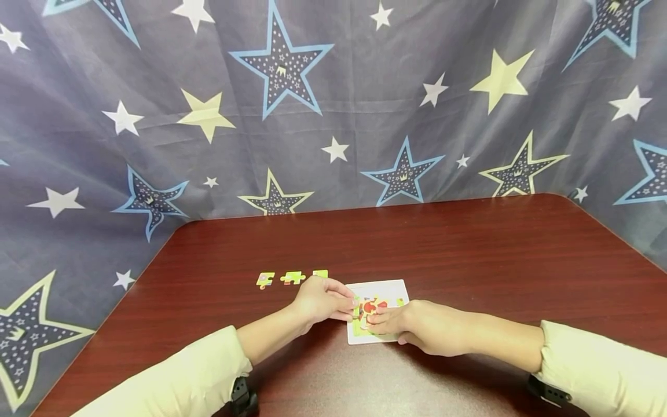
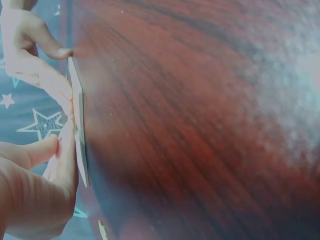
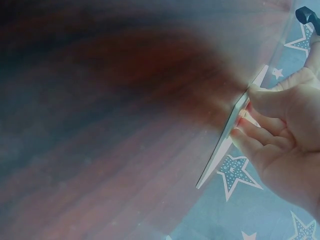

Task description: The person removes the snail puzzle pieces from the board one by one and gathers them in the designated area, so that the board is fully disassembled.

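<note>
A white-bordered puzzle board (image 1: 380,288) lies flat on the table, with a red figure and green parts in its middle. At its left edge, my left hand (image 1: 324,301) pinches a small green puzzle piece (image 1: 356,310) between thumb and fingertips, low over the board; the fingers hide much of the piece. My right hand (image 1: 429,325) rests on the board's right half with its fingers extended, pressing on the picture. In the right wrist view, the right thumb (image 3: 267,100) touches the edge of the board (image 3: 220,145) while the other fingertips lie on its face.
Left of the board are loose puzzle pieces: one at the far left (image 1: 265,280), a middle one (image 1: 293,277) and one partly behind the left hand (image 1: 320,273). The dark red wooden table (image 1: 443,255) meets a star-patterned grey curtain (image 1: 333,116) at the back and sides.
</note>
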Available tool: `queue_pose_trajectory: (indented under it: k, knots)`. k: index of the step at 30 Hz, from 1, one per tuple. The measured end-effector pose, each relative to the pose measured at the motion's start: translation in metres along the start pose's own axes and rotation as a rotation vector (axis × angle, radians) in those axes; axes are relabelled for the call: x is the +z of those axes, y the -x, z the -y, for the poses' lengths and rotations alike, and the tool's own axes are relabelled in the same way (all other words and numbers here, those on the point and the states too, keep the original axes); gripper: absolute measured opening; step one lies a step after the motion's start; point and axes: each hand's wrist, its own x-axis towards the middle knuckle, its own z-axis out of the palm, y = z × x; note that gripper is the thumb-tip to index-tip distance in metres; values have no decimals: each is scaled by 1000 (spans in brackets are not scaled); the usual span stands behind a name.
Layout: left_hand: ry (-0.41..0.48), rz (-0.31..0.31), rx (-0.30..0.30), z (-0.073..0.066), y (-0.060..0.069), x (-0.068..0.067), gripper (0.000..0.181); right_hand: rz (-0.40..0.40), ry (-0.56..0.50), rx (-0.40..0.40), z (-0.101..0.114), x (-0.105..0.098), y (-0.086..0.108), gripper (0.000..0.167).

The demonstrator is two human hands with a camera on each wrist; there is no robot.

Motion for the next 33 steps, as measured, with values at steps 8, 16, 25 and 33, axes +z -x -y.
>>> queue_pose_trajectory:
  k: [8,16,25,33]
  knots:
    - [-4,-29,-1,0,0,-9,17,-4,-1,-1,-1,0,0,47]
    - [39,-36,-13,6,3,-33,19,-13,0,-18,-2,0,0,46]
    - [41,-35,2,14,11,-67,27,-29,10,-37,-3,2,1,46]
    - [6,-46,-26,22,19,-103,32,-39,10,-33,-3,1,2,45]
